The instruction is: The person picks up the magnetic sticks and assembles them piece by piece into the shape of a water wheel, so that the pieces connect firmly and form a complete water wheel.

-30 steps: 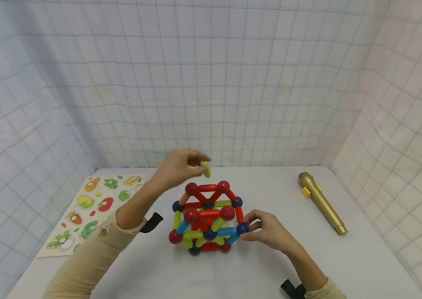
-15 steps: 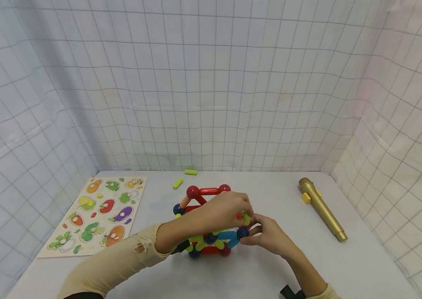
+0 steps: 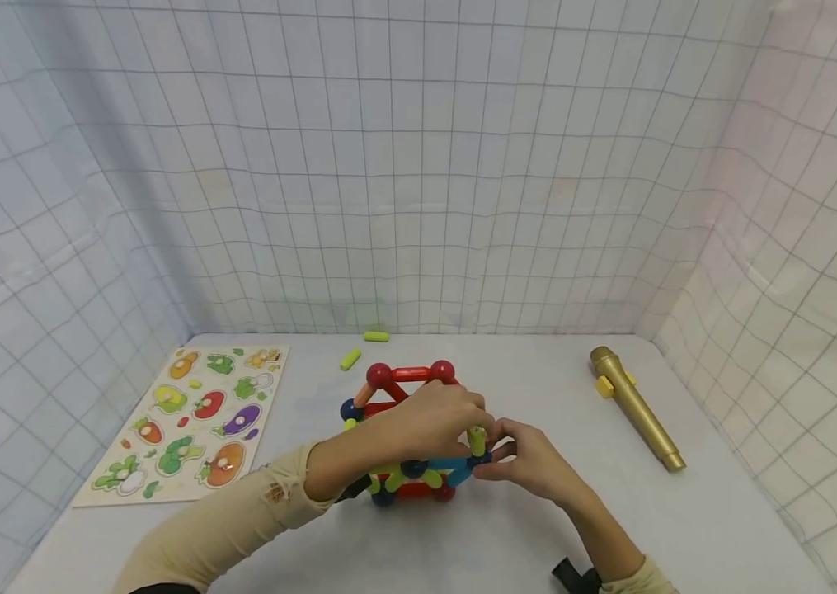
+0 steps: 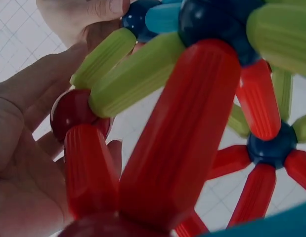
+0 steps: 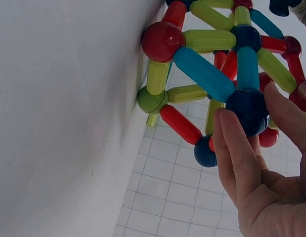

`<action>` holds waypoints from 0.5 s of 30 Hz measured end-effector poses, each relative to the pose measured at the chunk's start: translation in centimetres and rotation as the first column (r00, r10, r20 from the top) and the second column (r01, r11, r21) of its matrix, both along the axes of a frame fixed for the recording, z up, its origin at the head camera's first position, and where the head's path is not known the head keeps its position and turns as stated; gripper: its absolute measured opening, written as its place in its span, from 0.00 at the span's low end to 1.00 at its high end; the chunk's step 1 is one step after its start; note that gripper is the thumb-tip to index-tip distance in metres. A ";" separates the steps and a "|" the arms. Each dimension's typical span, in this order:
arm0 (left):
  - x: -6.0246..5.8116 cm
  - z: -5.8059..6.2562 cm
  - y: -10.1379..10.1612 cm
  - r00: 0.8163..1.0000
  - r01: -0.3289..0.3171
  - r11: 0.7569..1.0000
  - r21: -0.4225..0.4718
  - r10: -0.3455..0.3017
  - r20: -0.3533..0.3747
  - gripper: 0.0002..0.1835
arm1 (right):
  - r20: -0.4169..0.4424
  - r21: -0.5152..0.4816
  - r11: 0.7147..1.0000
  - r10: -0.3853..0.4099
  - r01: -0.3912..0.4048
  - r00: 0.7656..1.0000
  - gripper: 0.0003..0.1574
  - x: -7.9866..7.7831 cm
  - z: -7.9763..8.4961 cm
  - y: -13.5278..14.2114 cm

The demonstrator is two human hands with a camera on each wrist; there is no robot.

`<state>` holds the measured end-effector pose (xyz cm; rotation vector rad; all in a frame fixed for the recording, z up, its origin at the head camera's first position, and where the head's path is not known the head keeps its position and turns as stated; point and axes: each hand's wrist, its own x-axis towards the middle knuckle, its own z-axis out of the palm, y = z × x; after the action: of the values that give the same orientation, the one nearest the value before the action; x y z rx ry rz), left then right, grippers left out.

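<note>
A magnetic ball-and-rod structure [image 3: 411, 374] of red, blue and yellow-green pieces stands between both hands. My left hand [image 3: 436, 421] reaches across it and pinches a yellow-green magnetic rod [image 3: 476, 442] at the right side. The rod's lower end meets a dark blue ball [image 3: 479, 459]. My right hand [image 3: 533, 462] holds that ball between thumb and fingers. In the right wrist view the right hand [image 5: 271, 187] grips the dark blue ball [image 5: 247, 111]. In the left wrist view the left hand [image 4: 29, 123] lies around a red ball [image 4: 78, 114], beside the rod [image 4: 104, 58]. Its fingertips are partly hidden.
Two loose yellow-green rods [image 3: 350, 359] lie behind the structure. A vegetable puzzle board [image 3: 265, 404] is on the left of the white table [image 3: 552, 388]. On the right lies a gold microphone [image 3: 637, 408]. Gridded cloth walls [image 3: 418, 206] surround the table.
My left hand has come down and right from above the structure, carrying the yellow-green rod to the dark blue ball. My right hand has stayed on that ball.
</note>
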<state>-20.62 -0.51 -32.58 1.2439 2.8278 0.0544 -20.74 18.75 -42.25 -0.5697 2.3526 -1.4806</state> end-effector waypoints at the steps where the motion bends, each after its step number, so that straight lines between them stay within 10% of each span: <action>1: 0.0 0.1 -0.1 1.000 0.003 1.000 -0.002 -0.003 0.015 0.17 | -0.001 0.001 1.000 0.001 -0.001 1.000 0.26 0.0 0.1 0.0; 15: 0.8 0.4 -0.2 1.000 0.005 0.999 -0.035 -0.005 0.003 0.13 | 0.015 0.020 1.000 -0.002 0.001 1.000 0.27 0.0 0.1 -0.2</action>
<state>-19.86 -0.70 -32.16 1.2431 2.8107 0.0069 -20.72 18.56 -42.12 -0.5498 2.3536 -1.4557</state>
